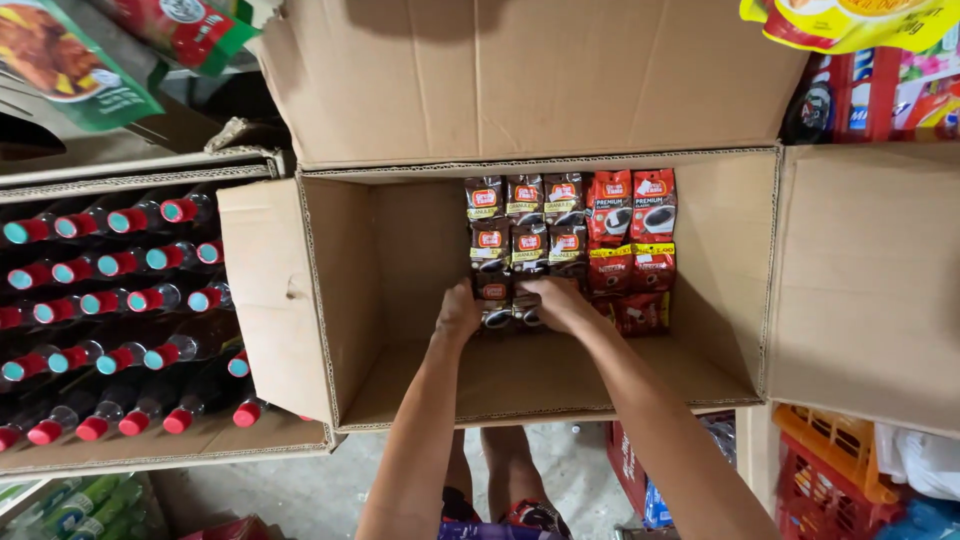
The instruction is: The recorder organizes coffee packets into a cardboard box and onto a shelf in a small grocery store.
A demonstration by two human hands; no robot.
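Both my arms reach down into a large open cardboard box [340,290]. My left hand [460,312] and my right hand [555,300] are together on the lower end of a strip of dark brown sachets [528,230] that lies on the box floor. My fingers curl around the bottom sachets [505,316] of that strip, partly hiding them. Right beside it, to the right, lie strips of red sachets [632,245], untouched by either hand.
A second open carton [150,455] at the left holds several rows of dark bottles with red and teal caps [110,300]. Snack bags hang at the top left and top right. An orange crate [835,450] stands at the lower right. My feet show below the box.
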